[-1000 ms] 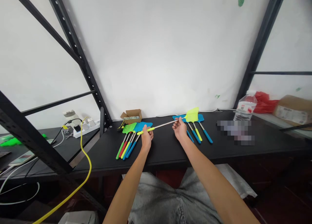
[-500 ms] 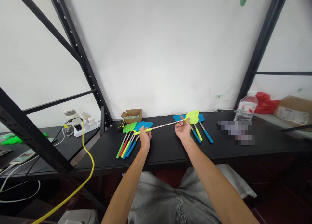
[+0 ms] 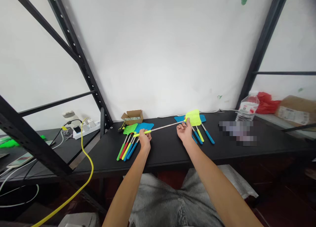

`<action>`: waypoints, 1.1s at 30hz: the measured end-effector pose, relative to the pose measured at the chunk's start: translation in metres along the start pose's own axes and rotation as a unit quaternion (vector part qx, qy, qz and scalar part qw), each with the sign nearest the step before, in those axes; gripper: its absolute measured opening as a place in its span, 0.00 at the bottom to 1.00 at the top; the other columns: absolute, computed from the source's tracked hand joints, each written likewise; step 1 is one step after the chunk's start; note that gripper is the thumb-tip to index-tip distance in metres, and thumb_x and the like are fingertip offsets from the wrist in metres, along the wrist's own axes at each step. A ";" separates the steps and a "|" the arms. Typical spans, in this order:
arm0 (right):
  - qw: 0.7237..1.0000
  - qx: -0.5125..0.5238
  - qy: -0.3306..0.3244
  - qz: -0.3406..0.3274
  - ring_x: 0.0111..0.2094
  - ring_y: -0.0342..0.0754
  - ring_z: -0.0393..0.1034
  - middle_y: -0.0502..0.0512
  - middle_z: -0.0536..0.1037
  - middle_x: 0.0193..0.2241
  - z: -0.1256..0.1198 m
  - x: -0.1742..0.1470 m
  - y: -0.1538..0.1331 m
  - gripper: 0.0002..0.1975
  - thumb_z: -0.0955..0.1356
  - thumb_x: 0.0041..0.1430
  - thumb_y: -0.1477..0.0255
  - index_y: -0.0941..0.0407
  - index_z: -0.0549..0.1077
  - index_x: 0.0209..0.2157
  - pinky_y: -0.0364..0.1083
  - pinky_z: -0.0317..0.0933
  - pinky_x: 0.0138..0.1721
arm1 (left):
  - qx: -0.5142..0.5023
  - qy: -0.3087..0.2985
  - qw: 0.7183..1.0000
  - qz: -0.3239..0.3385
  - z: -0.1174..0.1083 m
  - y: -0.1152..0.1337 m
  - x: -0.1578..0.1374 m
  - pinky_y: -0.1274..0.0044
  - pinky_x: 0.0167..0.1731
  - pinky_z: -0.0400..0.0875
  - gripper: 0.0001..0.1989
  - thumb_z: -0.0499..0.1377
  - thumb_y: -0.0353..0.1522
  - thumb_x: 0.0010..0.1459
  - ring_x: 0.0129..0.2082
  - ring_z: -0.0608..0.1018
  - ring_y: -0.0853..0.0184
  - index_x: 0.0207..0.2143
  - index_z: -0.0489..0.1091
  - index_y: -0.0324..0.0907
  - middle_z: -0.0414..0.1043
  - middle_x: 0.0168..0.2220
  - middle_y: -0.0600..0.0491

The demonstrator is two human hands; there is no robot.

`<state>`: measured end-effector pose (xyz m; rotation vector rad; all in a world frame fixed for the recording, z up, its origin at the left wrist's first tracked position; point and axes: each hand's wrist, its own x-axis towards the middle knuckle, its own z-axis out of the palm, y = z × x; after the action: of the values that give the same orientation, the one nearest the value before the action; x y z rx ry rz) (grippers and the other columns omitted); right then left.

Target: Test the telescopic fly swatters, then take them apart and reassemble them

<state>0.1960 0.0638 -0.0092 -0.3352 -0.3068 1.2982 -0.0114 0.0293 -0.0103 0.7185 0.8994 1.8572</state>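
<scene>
Between my hands I hold a yellow fly swatter (image 3: 164,126), its metal rod drawn out long above the table. My left hand (image 3: 145,140) is closed round its yellow handle. Near the mesh head, the fingers of my right hand (image 3: 184,130) pinch the far end of the rod. Beside my left hand lies a fan of swatters with green, red, yellow and blue handles (image 3: 127,151), under a green head (image 3: 130,128) and a blue head (image 3: 145,127). Behind my right hand lie several more swatters with blue and yellow handles (image 3: 209,137), their heads partly hidden by the held one.
An open cardboard box (image 3: 132,117) stands against the wall. A water bottle (image 3: 247,107), a red bag (image 3: 268,103) and a carton (image 3: 295,110) are at the right. A yellow cable (image 3: 92,164) hangs at left by a power strip (image 3: 86,129). Black rack posts (image 3: 84,64) frame the table.
The yellow swatter's head has turned slightly and shifted a little to the left, with its handle. Both hands keep their grip, and the whole view has drifted slightly.
</scene>
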 end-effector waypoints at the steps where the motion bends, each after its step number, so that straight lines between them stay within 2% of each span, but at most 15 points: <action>1: 1.000 0.008 0.000 0.002 0.14 0.36 0.44 0.39 0.51 0.15 0.000 0.000 0.000 0.23 0.68 0.57 0.52 0.53 0.57 0.23 0.41 0.52 0.18 | 0.001 0.002 1.000 0.001 0.000 -0.001 0.001 0.82 0.13 0.41 0.18 0.53 0.39 0.54 0.12 0.45 0.78 0.21 0.45 0.45 0.39 0.15 0.65; 6: 1.000 0.014 0.004 0.003 0.14 0.36 0.42 0.38 0.49 0.14 0.001 0.001 0.004 0.18 0.70 0.57 0.58 0.53 0.62 0.25 0.40 0.50 0.17 | 0.011 -0.008 1.000 0.009 -0.002 -0.002 0.001 0.82 0.13 0.40 0.20 0.52 0.42 0.56 0.12 0.45 0.77 0.20 0.43 0.45 0.38 0.15 0.64; 11: 1.000 -0.016 0.005 -0.015 0.15 0.37 0.43 0.38 0.50 0.13 0.003 -0.001 0.007 0.14 0.71 0.56 0.59 0.53 0.67 0.29 0.41 0.50 0.18 | 0.027 -0.047 0.998 0.022 -0.002 -0.001 -0.001 0.81 0.13 0.40 0.22 0.49 0.44 0.58 0.13 0.45 0.76 0.19 0.43 0.45 0.39 0.14 0.63; 25: 0.989 -0.139 -0.033 -0.040 0.17 0.37 0.41 0.38 0.49 0.13 0.013 -0.013 0.019 0.14 0.73 0.51 0.58 0.55 0.74 0.29 0.43 0.47 0.20 | 0.094 -0.128 0.987 0.040 0.002 0.001 -0.011 0.79 0.15 0.39 0.24 0.46 0.47 0.61 0.13 0.46 0.75 0.17 0.46 0.45 0.42 0.13 0.61; 33: 0.978 -0.197 -0.059 -0.043 0.16 0.37 0.43 0.39 0.50 0.12 0.014 -0.014 0.027 0.14 0.72 0.51 0.59 0.57 0.76 0.29 0.43 0.45 0.19 | 0.174 -0.201 0.962 0.069 0.005 0.002 -0.020 0.78 0.16 0.40 0.26 0.45 0.47 0.62 0.14 0.50 0.75 0.16 0.49 0.43 0.45 0.14 0.59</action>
<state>0.1630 0.0574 -0.0081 -0.5745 -0.6771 1.1703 0.0002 0.0120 -0.0079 1.3511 0.9297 1.5962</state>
